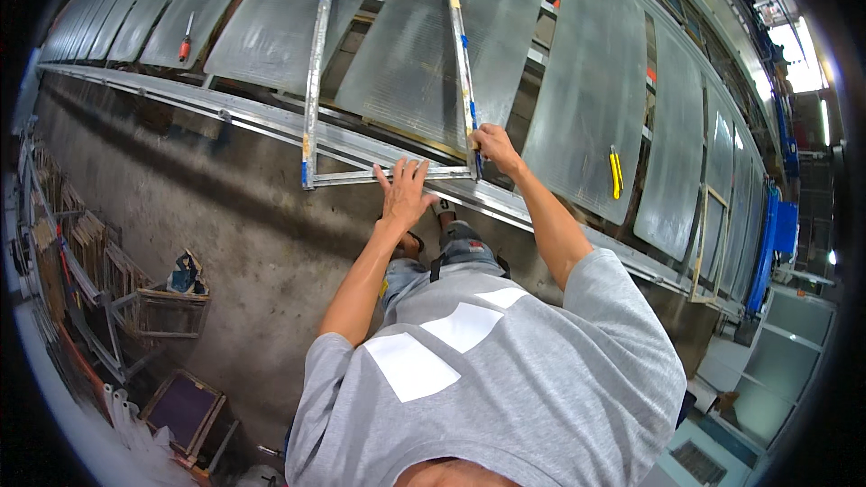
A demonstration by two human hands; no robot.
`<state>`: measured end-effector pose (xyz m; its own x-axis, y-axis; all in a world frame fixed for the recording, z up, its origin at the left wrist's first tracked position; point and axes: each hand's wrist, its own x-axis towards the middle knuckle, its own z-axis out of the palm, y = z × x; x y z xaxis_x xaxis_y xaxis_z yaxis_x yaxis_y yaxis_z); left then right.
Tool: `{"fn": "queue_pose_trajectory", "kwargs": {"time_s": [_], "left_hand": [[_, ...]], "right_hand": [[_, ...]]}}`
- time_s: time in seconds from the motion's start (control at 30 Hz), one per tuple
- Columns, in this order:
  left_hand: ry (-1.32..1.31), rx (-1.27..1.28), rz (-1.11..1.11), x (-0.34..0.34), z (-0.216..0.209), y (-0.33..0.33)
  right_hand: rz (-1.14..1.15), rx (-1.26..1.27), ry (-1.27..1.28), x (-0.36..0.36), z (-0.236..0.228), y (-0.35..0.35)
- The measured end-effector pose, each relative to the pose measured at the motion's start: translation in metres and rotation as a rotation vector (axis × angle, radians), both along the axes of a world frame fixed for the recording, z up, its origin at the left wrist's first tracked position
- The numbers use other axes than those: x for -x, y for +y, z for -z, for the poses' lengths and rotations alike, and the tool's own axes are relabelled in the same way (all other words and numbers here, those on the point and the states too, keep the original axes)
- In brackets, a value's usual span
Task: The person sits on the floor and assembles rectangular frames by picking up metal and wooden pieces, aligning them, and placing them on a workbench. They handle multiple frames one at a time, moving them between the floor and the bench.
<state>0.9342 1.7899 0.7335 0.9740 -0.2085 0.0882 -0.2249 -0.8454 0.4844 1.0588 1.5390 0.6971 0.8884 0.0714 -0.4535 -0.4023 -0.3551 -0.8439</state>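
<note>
A rectangular metal frame [313,95] rests on the long rack in front of me, its near end jutting over the rack's rail. Blue and yellowish patches mark its bars, and a see-through, slightly darker area fills its inside, perhaps fine mesh. My left hand [406,194] lies with spread fingers over the near bar. At the near right corner my right hand [496,148] is closed, its fingers curled against the side bar. Something small and dark blue shows just below those fingers; whether it is a tool or part of the frame I cannot make out.
Grey flat panels [586,90] line the rack behind a metal rail [244,114]. A red-handled screwdriver [186,41] lies far left, a yellow cutter knife [616,173] to the right. A slim frame [708,243] leans farther right. More frames [171,311] stand on the left floor.
</note>
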Motion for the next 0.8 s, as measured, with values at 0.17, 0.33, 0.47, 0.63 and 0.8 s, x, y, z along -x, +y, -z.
{"fn": "queue_pose_trajectory", "kwargs": {"time_s": [0.17,0.33,0.47,0.63,0.8], "left_hand": [[0.036,-0.037,0.012,-0.003,0.021,0.003],[0.074,0.005,0.022,-0.009,0.017,0.006],[0.240,0.045,-0.003,-0.023,0.005,-0.013],[0.388,0.658,-0.252,-0.073,0.028,-0.092],[0.773,0.709,-0.551,-0.106,0.019,-0.140]], "right_hand": [[0.791,-0.910,0.090,0.031,-0.002,-0.014],[0.790,-0.626,-0.057,0.034,-0.014,-0.099],[0.598,-0.482,-0.049,0.044,-0.007,-0.112],[0.502,-0.628,0.197,0.037,0.020,-0.069],[0.378,-0.635,0.232,0.001,0.012,-0.024]]}}
